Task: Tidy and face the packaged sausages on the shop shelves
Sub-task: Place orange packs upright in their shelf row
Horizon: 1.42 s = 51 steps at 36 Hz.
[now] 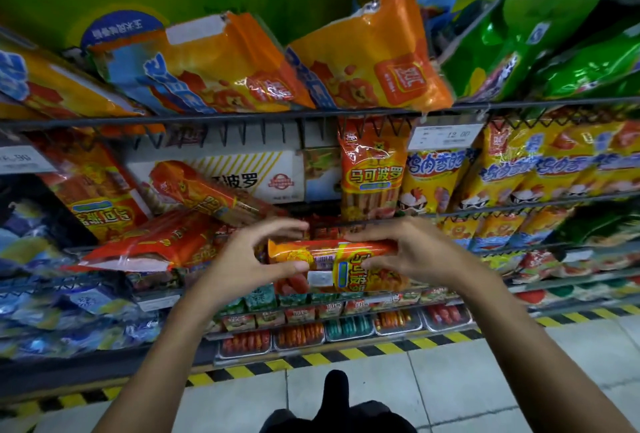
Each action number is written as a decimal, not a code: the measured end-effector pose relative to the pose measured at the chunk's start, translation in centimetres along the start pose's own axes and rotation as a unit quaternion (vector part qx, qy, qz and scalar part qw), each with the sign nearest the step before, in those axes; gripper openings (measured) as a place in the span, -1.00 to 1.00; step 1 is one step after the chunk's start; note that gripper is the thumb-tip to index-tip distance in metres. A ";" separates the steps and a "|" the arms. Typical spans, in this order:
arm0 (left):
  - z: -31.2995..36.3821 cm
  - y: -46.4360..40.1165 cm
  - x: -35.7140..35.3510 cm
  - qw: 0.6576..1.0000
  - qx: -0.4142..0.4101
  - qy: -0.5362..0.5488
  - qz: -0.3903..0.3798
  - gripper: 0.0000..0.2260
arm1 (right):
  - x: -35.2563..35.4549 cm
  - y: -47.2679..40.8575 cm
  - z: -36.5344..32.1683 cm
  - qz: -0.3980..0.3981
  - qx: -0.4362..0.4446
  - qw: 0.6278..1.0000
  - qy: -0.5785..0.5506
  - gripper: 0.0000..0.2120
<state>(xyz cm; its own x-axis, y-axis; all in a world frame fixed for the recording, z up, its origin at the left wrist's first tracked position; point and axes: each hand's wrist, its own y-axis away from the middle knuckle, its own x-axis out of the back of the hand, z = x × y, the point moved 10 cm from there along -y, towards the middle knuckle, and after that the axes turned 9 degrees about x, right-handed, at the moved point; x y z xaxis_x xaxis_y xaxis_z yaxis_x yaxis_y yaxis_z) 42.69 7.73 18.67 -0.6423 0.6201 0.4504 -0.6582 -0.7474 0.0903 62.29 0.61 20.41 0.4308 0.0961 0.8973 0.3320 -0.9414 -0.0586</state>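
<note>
Left hand (249,259) and right hand (398,249) grasp one sausage pack (343,266) before wire shelves (242,117); tiled floor (485,380) near.

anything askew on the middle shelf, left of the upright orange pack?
Yes. Three orange-red sausage packs lie tilted and overlapping there, unlike the upright pack. Both hands hold another pack sideways in front of the shelf.
</note>
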 end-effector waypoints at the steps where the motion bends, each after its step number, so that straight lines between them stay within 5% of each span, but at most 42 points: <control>1: 0.1 -0.4 -1.1 0.998 0.008 -0.054 -0.032 -0.53 | -0.2 -0.2 -0.3 -0.016 0.002 1.000 0.007 -0.49; 5: -1.5 -1.5 -5.7 0.955 0.098 -0.203 -0.192 -0.52 | -1.0 -1.1 -1.6 -0.056 0.013 0.998 0.026 -0.48; 10: -2.2 -2.3 -7.0 0.920 0.083 -0.335 -0.188 -0.62 | -2.3 -1.4 -2.2 -0.082 0.021 0.996 0.036 -0.48; 14: -3.9 -1.8 -6.8 0.963 0.098 -0.173 -0.184 -0.65 | -1.7 -1.2 -1.0 -0.027 0.012 0.999 0.044 -0.50; 18: -5.4 -0.6 -7.2 0.978 0.130 0.055 -0.152 -0.74 | 0.4 0.0 -0.4 0.167 0.050 0.984 0.040 -0.43; 23: -6.9 0.4 -6.8 0.974 0.148 0.149 -0.080 -0.69 | -0.6 4.1 2.4 0.339 -0.089 0.921 -0.169 -0.33; 27: -7.3 1.0 -6.3 0.971 0.161 0.175 -0.034 -0.71 | -6.5 4.7 4.3 0.306 -0.194 0.815 -0.452 -0.40; 29: -7.8 1.2 -6.2 0.965 0.175 0.197 -0.012 -0.73 | -8.9 3.7 3.8 0.231 -0.197 0.803 -0.513 -0.48; 34: -7.8 1.3 -6.2 0.955 0.190 0.226 -0.005 -0.62 | -8.8 2.0 2.0 0.194 -0.150 0.830 -0.501 -0.72; 51: -0.5 -0.8 0.7 0.975 0.029 0.174 0.136 -0.62 | 0.2 -1.6 -1.5 0.248 0.024 0.919 -0.306 -0.75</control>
<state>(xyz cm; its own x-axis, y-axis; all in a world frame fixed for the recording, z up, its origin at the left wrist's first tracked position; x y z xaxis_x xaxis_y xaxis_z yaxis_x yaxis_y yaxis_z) 42.57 8.83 18.42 -0.8907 0.4336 0.1368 -0.4287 -0.9011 0.0652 60.62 1.62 21.31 0.9256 -0.1640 0.3410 -0.0034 -0.9047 -0.4260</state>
